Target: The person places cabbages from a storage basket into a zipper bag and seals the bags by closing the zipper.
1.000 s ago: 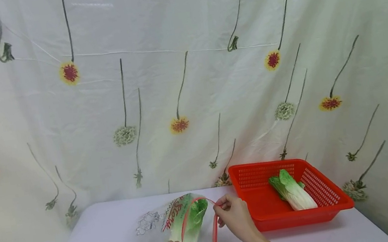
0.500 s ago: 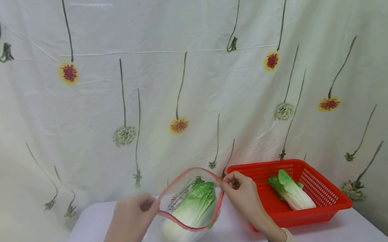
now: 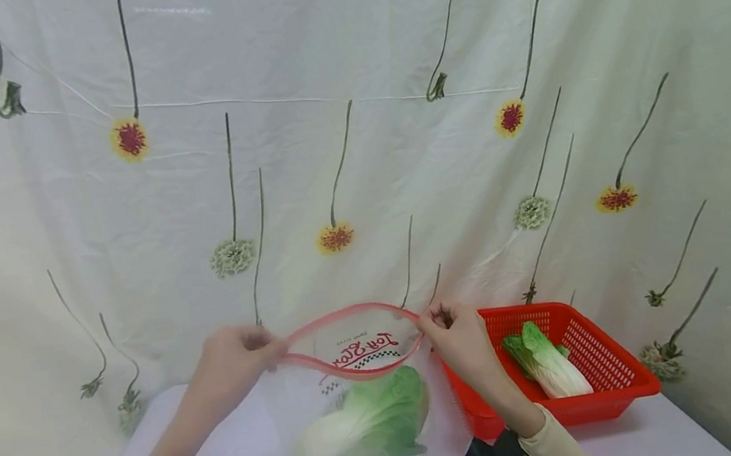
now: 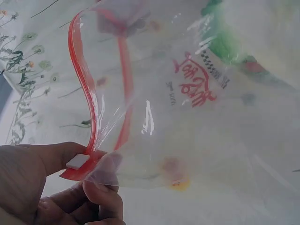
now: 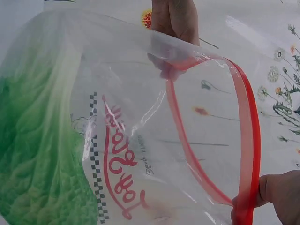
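Observation:
A clear zip bag [image 3: 308,410] with a red zip rim hangs between my two hands, its mouth spread apart. Inside it, low in the bag, lies a green and white napa cabbage [image 3: 366,421]. My left hand [image 3: 233,366] pinches one end of the rim; a small white slider [image 4: 78,161] shows by the thumb in the left wrist view. With thumb and fingers, my right hand [image 3: 456,336] pinches the opposite end of the rim. Red lettering [image 5: 119,164] is printed on the bag's side.
At the right of the white table [image 3: 228,445] stands a red plastic basket [image 3: 577,409], holding another napa cabbage [image 3: 549,362]. A curtain with printed flowers [image 3: 355,158] hangs behind the table.
The bag with the cabbage in it has been lifted off the table and turned. My left hand has risen to the rim's left end, and the cabbage has settled lower in the bag.

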A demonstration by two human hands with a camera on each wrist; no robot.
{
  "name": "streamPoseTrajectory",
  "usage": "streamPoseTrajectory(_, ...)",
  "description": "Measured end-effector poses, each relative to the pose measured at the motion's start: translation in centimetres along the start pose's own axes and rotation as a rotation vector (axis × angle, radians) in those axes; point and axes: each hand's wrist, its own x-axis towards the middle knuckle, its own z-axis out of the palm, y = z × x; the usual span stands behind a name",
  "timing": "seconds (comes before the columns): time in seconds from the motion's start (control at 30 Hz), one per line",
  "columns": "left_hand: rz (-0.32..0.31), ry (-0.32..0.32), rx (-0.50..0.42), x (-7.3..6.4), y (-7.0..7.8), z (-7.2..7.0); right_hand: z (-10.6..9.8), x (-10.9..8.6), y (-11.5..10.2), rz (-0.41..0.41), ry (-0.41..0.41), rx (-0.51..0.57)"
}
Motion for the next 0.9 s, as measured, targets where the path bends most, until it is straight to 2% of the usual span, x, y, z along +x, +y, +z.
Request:
streamPoseTrajectory(0.13,0.02,0.078,0.021,0.1,0.1,-0.4,0.6,0.5,0.2,-0.01,-0.015,0.062)
streamPoseTrajectory(0.2,0.054,0.155,0.05,-0.1,0.3,-0.5,1.1,0.7,0.5,-0.041,-0.033,0.092)
streamPoseTrajectory(0.3,0.138,0.29,0.109,-0.5,0.3,-0.3,2.1,0.6,0.3,-0.09,-0.098,0.131)
streamPoseTrajectory(0.37,0.229,0.407,0.184,-0.8,0.2,0.0,3.2,0.8,1.1,-0.141,-0.137,0.112)
streamPoseTrajectory(0.43,0.314,0.501,0.298,-1.3,0.2,0.5,4.5,1.0,2.1,-0.182,-0.178,0.094)
streamPoseTrajectory(0.5,0.335,0.539,0.418,-2.2,0.5,1.0,5.9,1.5,4.2,-0.209,-0.205,0.066)
streamPoseTrajectory(0.57,0.314,0.5,0.514,-3.4,0.8,1.7,6.9,1.5,5.4,-0.203,-0.226,0.036)
streamPoseTrajectory(0.7,0.215,0.289,0.567,-5.9,1.3,3.6,8.1,1.1,7.7,-0.163,-0.248,-0.017)
streamPoseTrajectory(0.8,0.21,0.182,0.56,-7.0,1.2,5.7,8.6,0.9,9.0,-0.173,-0.246,-0.037)
streamPoseTrajectory(0.9,0.23,0.152,0.56,-7.5,1.0,7.9,8.9,0.6,10.0,-0.198,-0.24,-0.048)
